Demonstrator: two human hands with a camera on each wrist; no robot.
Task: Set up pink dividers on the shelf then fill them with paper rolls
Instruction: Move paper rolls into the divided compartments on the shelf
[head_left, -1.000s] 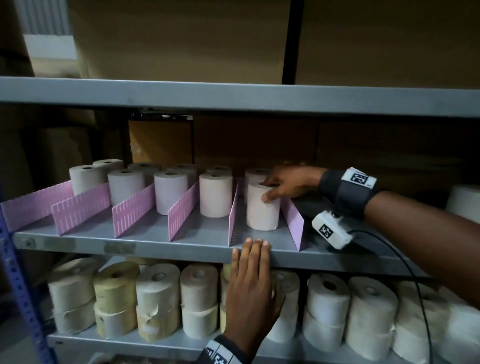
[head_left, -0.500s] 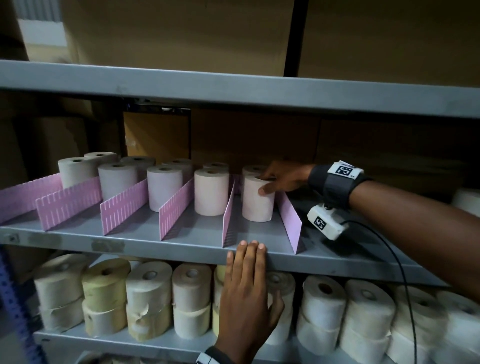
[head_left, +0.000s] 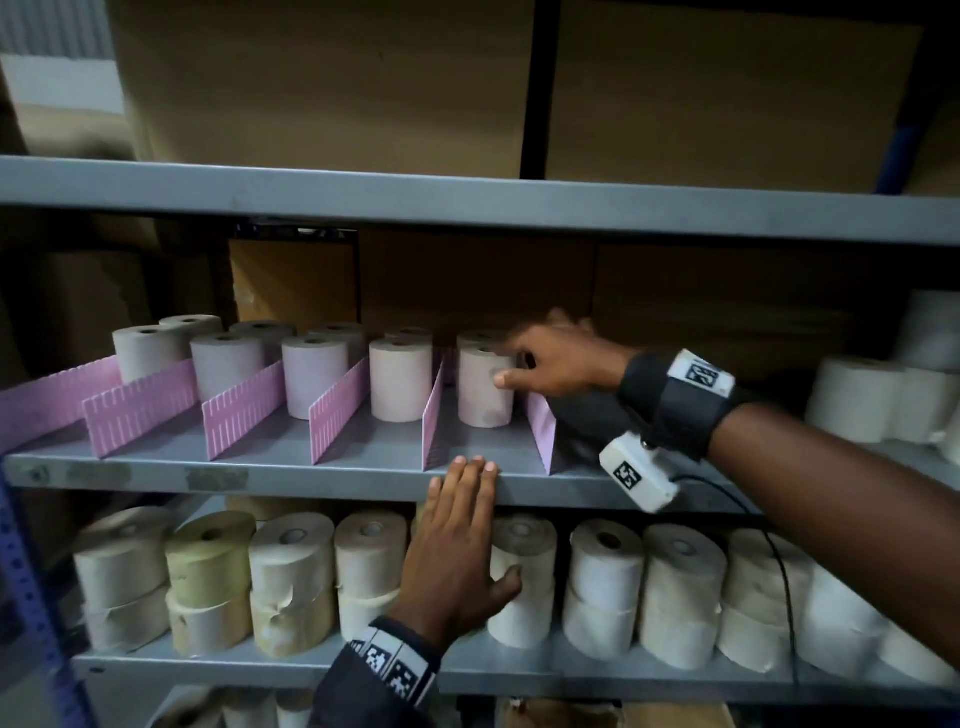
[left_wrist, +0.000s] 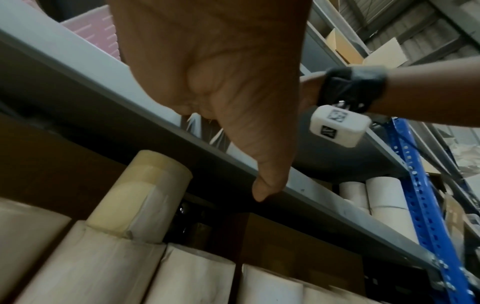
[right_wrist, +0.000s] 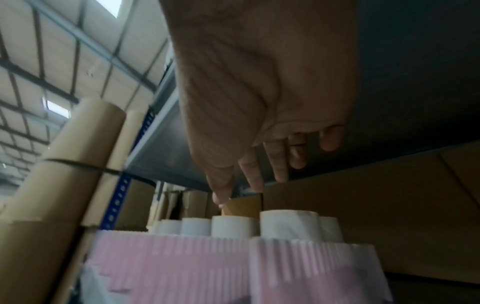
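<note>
Several pink slotted dividers (head_left: 337, 410) stand across the grey middle shelf (head_left: 311, 478), with upright paper rolls in the lanes between them. The rightmost lane, between two dividers (head_left: 434, 415) (head_left: 540, 426), holds a pale roll (head_left: 483, 400) with another behind it. My right hand (head_left: 540, 358) hovers at that roll, its thumb touching the roll's side. In the right wrist view my right hand (right_wrist: 259, 123) has its fingers loosely straight above the roll (right_wrist: 288, 224), holding nothing. My left hand (head_left: 462, 525) lies flat against the shelf's front edge.
The lower shelf (head_left: 519, 670) is packed with stacked white and yellowish rolls (head_left: 208, 582). More white rolls (head_left: 872, 400) stand at the middle shelf's right end. Cardboard boxes (head_left: 322, 83) fill the top shelf and line the back. A blue upright (left_wrist: 420, 205) stands at the right.
My right hand has come off the roll's top, with only the thumb now on its side. The left hand stays on the shelf edge.
</note>
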